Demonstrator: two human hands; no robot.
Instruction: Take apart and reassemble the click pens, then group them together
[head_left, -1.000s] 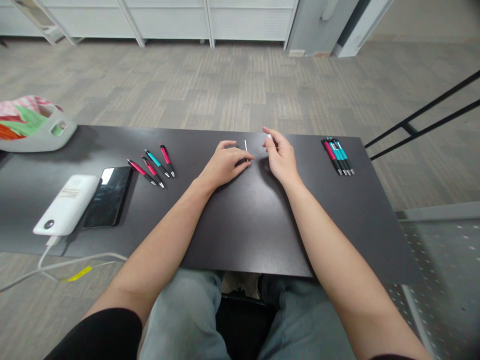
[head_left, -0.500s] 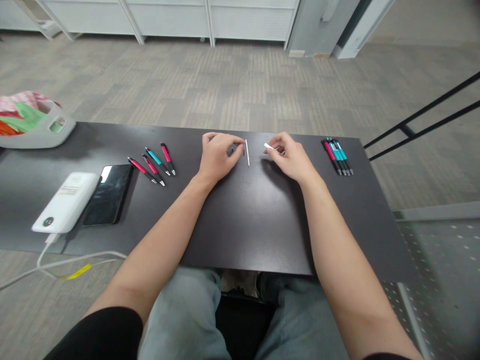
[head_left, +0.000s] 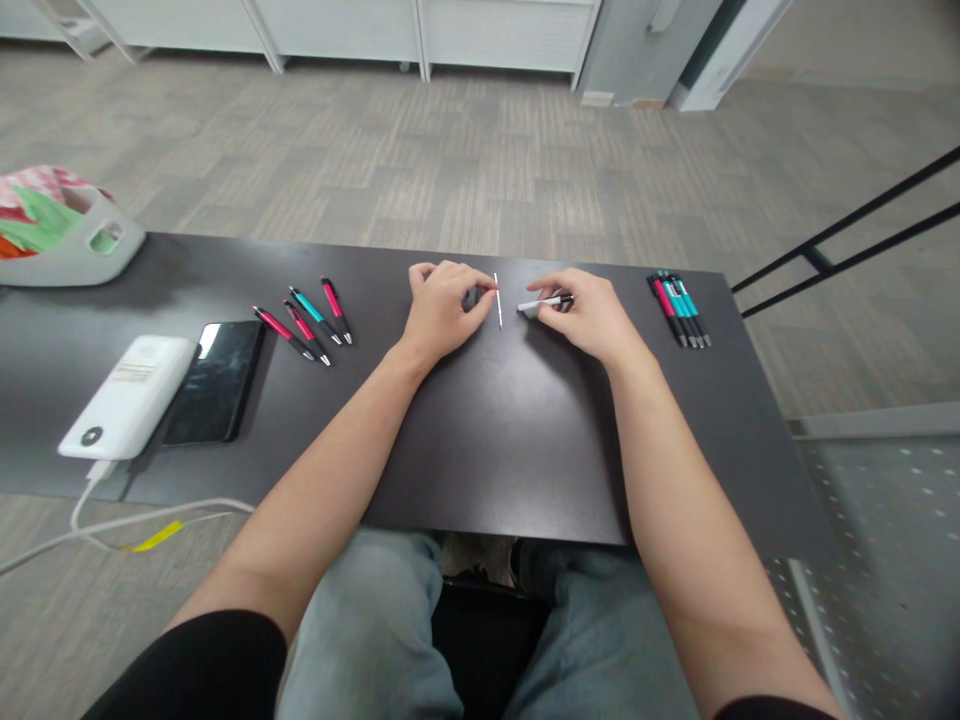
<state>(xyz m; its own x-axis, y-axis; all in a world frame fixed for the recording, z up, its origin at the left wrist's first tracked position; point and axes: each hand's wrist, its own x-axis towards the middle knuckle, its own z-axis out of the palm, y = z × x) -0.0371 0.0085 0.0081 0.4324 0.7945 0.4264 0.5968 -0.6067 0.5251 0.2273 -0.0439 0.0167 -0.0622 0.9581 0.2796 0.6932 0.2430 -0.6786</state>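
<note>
My left hand [head_left: 448,312] is closed near the middle of the table's far side, thumb and forefinger pinched at a thin white pen refill [head_left: 499,305]. The refill points toward and away from me. Facing it, my right hand [head_left: 587,312] grips a white pen barrel [head_left: 534,304] with a black part at the finger end. The barrel lies crosswise, its white end toward the refill, and the fingers hide part of it. A narrow gap separates the two pieces.
On the dark table [head_left: 495,440], several pink and teal pens [head_left: 315,315] lie left, with more pens [head_left: 679,310] grouped right. A black phone [head_left: 214,385], white power bank [head_left: 127,395] with cable, and a white basket [head_left: 112,240] of cloths sit farther left.
My right hand has turned the white barrel, so more of its length and its black part show. My left hand stays nearly in place at the refill. The view has shifted slightly.
</note>
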